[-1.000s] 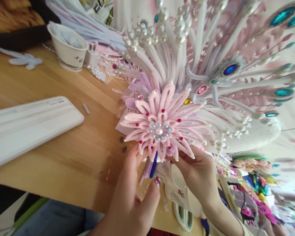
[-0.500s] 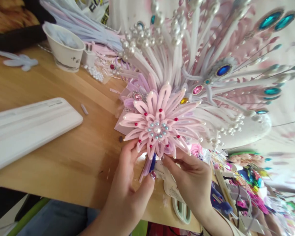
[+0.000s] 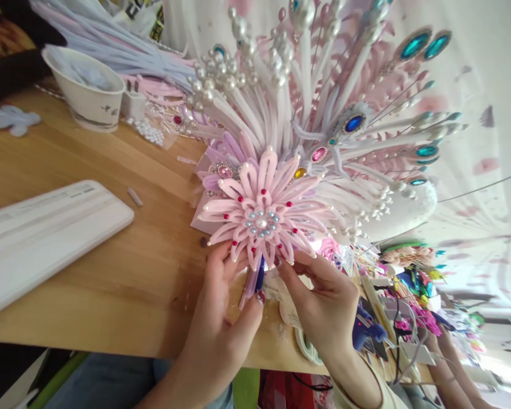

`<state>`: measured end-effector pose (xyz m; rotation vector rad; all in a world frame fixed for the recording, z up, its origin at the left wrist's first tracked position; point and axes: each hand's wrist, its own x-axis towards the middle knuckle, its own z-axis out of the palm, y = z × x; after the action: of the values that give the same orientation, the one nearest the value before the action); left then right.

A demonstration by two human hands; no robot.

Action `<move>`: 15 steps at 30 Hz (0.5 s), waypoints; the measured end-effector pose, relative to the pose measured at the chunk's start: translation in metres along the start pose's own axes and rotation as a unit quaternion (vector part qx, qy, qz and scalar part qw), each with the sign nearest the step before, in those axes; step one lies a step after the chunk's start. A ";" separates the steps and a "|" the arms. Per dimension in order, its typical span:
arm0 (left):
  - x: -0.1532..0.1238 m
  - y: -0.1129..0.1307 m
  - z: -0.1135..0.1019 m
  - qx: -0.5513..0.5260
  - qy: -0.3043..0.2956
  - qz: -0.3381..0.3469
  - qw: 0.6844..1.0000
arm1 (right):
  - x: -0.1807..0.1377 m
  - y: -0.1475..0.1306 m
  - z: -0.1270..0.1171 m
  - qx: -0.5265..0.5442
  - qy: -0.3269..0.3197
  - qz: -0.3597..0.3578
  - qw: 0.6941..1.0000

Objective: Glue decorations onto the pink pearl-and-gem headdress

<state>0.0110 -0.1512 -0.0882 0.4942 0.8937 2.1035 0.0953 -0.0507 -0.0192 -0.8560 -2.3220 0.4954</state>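
A pink pipe-cleaner flower (image 3: pixel 262 213) with pearl and red bead dots sits at the front of a big white and pink headdress (image 3: pixel 323 125) set with blue, teal and pink gems. My left hand (image 3: pixel 221 318) pinches the flower's lower left petals between fingertips and thumb. My right hand (image 3: pixel 323 304) pinches the lower right petals. Blue and purple pens (image 3: pixel 255 281) lie under the flower between my hands.
On the wooden table (image 3: pixel 111 238) lie a white flat case (image 3: pixel 46 233) at left, a paper cup (image 3: pixel 85 91) at the back and loose pearls (image 3: pixel 149 133). Green scissors (image 3: pixel 306 346) rest near the front edge. A cluttered shelf of colourful items (image 3: pixel 413 295) is at right.
The view has shifted, so everything sits further left and lower. Both hands stay on the flower's lower petals; my right fingers have closed in nearer the flower's bottom centre.
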 end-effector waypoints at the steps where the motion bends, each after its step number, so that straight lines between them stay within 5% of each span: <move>1: 0.000 0.001 0.001 0.002 0.003 -0.002 1.000 | 0.001 0.000 -0.001 0.005 -0.008 0.013 1.000; 15: 0.001 0.009 0.002 0.034 0.037 0.003 0.999 | 0.019 -0.001 -0.005 0.028 -0.070 0.036 0.997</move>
<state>0.0074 -0.1537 -0.0801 0.4565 1.0101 2.1132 0.0865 -0.0384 -0.0071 -0.9069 -2.3973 0.6671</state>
